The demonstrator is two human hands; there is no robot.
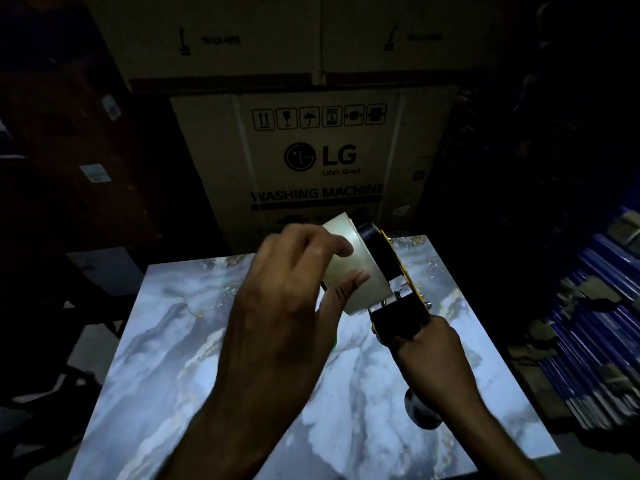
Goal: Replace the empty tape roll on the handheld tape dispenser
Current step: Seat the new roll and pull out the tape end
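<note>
My right hand [436,351] grips the handle of a yellow and black handheld tape dispenser [398,299], held above a marble-patterned table [166,358]. My left hand [287,306] holds a pale roll of tape [360,271] with fingers and thumb around its rim. The roll sits against the dispenser's black hub [372,237], partly slid over it. How far the roll sits on the hub is hidden by my fingers.
A round dark object [422,410] lies on the table under my right forearm. A large LG washing machine carton [311,157] stands just behind the table, with more cartons stacked above. Blue stacked material [595,323] lies at the right. The surroundings are dark.
</note>
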